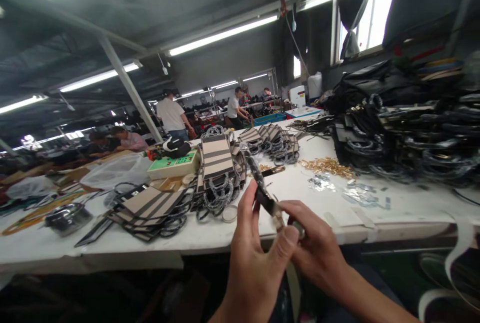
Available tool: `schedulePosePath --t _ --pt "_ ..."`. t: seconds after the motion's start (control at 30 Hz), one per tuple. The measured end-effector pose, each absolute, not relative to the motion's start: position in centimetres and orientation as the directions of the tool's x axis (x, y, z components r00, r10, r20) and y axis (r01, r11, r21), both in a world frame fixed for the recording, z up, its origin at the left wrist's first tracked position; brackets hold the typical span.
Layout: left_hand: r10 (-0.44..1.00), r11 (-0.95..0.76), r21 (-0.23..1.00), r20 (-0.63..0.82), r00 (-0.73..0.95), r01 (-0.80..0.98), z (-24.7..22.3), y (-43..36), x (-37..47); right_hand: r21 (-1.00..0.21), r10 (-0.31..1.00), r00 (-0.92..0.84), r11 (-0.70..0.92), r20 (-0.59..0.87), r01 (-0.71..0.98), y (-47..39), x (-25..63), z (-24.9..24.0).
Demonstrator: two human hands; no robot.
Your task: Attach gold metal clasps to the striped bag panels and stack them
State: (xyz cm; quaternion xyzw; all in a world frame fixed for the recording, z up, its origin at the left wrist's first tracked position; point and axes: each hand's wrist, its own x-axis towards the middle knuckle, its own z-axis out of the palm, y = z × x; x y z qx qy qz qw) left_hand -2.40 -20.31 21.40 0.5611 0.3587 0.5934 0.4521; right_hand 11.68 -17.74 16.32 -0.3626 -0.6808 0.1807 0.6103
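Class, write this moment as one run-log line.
left hand: on dark strap | right hand: at strap's blurred near end | white table: gold pieces, silvery pieces

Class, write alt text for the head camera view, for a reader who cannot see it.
Two bare hands, left and right, hold a dark, plastic-wrapped strip before a white worktable. Stacked striped panels, gold-coloured pieces and a green-topped box lie on it.
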Motion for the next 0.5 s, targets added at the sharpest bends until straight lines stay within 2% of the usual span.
schedulePosePath --t 0.07,0.13,0.23,0.3,0.37,0.43,0.5 --pt "0.868 -0.497 0.865 0.497 0.024 0.076 20.8 -19.5 -3.3 -0.830 0.839 0.033 0.529 0.542 0.175 -17.4 14.1 18.0" --pt "0.801 -0.568 0.785 0.596 -0.050 0.249 19.9 -18.3 -4.4 -0.932 0.937 -0.021 0.349 0.348 0.096 -16.7 16.9 19.4" --pt "0.738 -0.555 0.745 0.646 -0.195 0.369 18.7 -16.4 -6.1 -0.967 0.964 -0.088 0.253 0.251 0.013 -15.1 21.0 21.2" --pt "0.730 -0.537 0.765 0.633 -0.257 0.356 18.4 -15.3 -6.9 -0.970 0.965 -0.110 0.241 0.239 0.007 -14.1 23.4 22.7" --pt "0.785 -0.517 0.816 0.573 -0.236 0.260 18.3 -14.5 -7.3 -0.979 0.966 -0.174 0.200 0.189 0.048 -13.4 25.3 24.4" --pt "0.868 -0.472 0.871 0.486 -0.105 0.134 18.5 -14.2 -7.5 -0.983 0.956 -0.277 0.132 0.093 0.127 -13.3 26.3 25.7" --pt "0.897 -0.431 0.900 0.419 0.140 0.069 18.5 -14.1 -7.5 -0.978 0.930 -0.366 0.053 -0.026 0.203 -13.5 26.4 25.7"
